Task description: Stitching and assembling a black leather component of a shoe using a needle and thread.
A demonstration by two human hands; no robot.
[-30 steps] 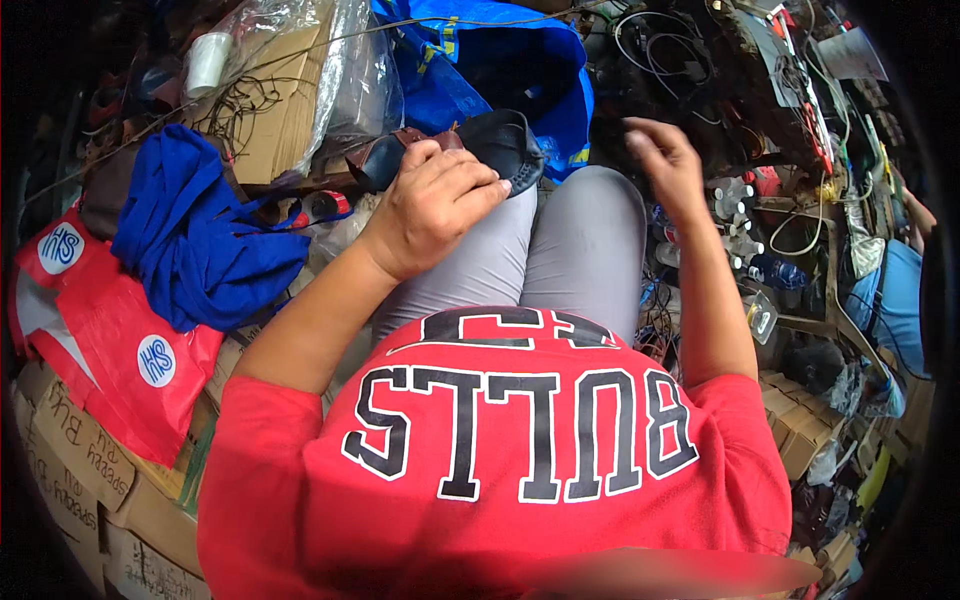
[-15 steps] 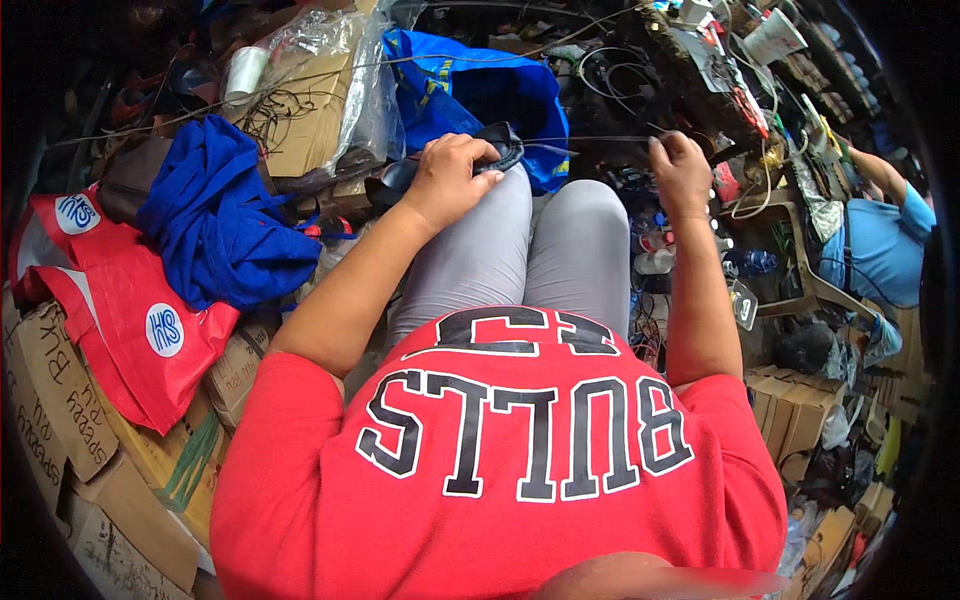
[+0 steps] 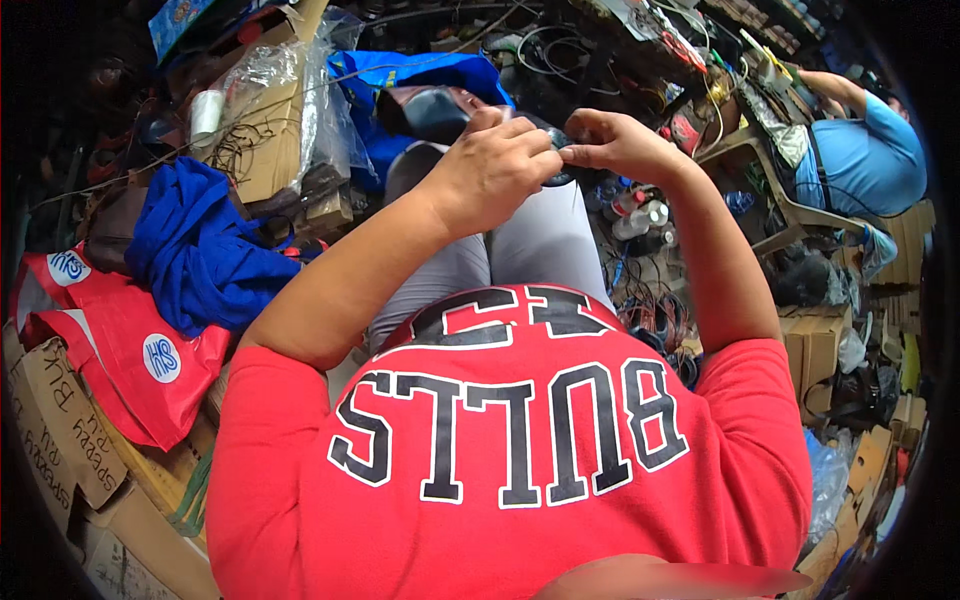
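Observation:
A dark, shiny piece that looks like a shoe [image 3: 432,112] is held above my knees, with a brownish inner side showing. My left hand [image 3: 492,168] is closed on it, knuckles up. Close against the left, my right hand [image 3: 618,145] has its thumb and forefinger drawn together at the dark edge of the piece. Whatever those fingertips pinch is too small to make out. Behind the piece, a blue bag [image 3: 362,80] gapes open beyond my knees.
At my left lie a blue cloth [image 3: 200,250], a red bag [image 3: 125,350] and cardboard boxes [image 3: 60,430]. A white cup [image 3: 206,115] stands on cardboard farther off. Plastic bottles [image 3: 640,218] are right of my knees. Another person in blue [image 3: 865,160] sits at the far right.
My right hand, earlier out to the right with a thin thread stretched taut from the piece, has come in beside my left. The shoe-like piece is now lifted and turned. The view has shifted.

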